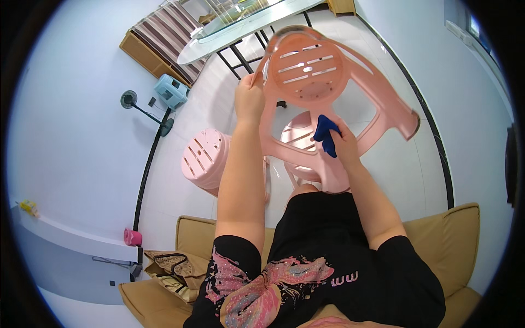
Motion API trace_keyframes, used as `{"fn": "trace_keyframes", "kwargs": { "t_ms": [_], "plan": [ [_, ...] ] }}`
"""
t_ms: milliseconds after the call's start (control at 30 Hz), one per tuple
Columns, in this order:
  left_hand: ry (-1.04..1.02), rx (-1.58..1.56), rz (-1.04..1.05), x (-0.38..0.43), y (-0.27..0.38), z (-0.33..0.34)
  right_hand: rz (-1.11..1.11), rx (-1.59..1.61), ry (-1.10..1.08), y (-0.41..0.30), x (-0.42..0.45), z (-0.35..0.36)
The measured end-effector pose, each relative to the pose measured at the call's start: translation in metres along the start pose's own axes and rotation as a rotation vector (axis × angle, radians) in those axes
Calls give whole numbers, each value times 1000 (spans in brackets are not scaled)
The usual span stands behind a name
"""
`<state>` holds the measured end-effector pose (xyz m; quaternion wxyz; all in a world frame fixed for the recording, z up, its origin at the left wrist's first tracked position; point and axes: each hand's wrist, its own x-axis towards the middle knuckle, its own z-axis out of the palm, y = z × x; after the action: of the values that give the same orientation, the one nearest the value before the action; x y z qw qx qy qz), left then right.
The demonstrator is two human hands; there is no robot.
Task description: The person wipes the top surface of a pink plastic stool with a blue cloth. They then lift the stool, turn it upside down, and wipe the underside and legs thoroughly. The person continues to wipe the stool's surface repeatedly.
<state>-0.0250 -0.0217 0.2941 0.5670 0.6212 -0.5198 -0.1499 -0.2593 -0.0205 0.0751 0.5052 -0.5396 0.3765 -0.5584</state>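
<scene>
A pink plastic stool [283, 143] is held up before me, its legs spread outward and the underside of its slotted round seat facing me. My left hand [250, 96] grips the stool's frame at the upper left. In my right hand [344, 141] is a dark blue cloth [327, 133], near the lower leg of the raised stool. Whether the cloth touches the plastic cannot be told. On the floor below, another pink stool [301, 131] stands partly hidden behind the raised one. A further pink stool [205, 153] is to the left, partly covered by my left forearm.
A tan sofa [447, 242] is behind and beside me, with a brown paper bag [180, 262] on its left part. Ahead stands a marble-look table [246, 30] with black legs. A dark fan [145, 112], a light blue stool [171, 91] and a pink bin [132, 237] are along the left wall.
</scene>
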Motion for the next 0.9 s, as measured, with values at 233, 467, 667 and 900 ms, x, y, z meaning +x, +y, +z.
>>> {"fn": "trace_keyframes", "kwargs": {
  "t_ms": [233,467,667,900],
  "plan": [
    [135,-494,-198,-49,-98,10,79,90,30,-40,-10,-15],
    [243,-765,-272,-97,-174,16,-158,-228,134,-11,-11,-24],
    [249,-777,-347,-109,-182,16,-313,-962,-144,61,-27,-14],
    [193,-637,-295,-109,-183,14,-155,-861,-489,81,-37,88]
  ]
}}
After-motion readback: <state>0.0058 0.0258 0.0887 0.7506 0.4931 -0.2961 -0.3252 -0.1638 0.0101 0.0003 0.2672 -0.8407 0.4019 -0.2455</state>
